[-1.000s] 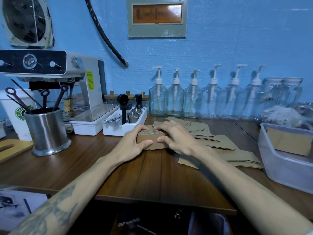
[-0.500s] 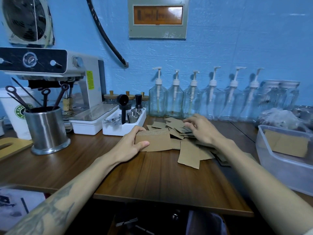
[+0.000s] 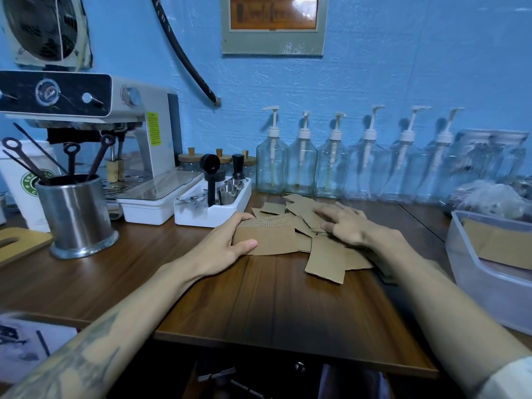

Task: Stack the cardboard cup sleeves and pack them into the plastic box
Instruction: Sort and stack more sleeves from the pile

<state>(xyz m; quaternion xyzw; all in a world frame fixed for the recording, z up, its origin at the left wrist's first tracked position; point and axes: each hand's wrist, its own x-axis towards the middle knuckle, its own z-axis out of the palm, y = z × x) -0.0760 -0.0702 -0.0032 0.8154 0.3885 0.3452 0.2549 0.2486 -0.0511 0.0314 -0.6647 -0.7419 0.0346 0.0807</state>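
cardboard cup sleeves lie in two groups on the wooden counter: one neat stack near the middle of it, and a loose heap just to the stack's right, sleeves overlapping at all angles. the heap's count cannot be made out, since many pieces are buried under others and under the arm. the left hand grasps the stack at its left end, fingers curled over the far edge, thumb lying along the near face. the right hand rests palm down on the heap with fingers spread and fairly straight, gripping nothing that shows.

one plastic box stands at the counter's right side, well apart from the stack; it is cut off by the picture's edge, and brown cardboard shows through its cloudy wall, how many pieces i cannot tell.

along the blue wall stand six clear pump bottles in a row; the right-hand ones blur together, and further clear jars beyond them are hard to separate. one espresso machine sits at the left, one white tray of small tools beside it, one steel canister holding several dark long-handled tools, and one white paper cup partly hidden behind the canister. both forearms run out of the bottom of the view.
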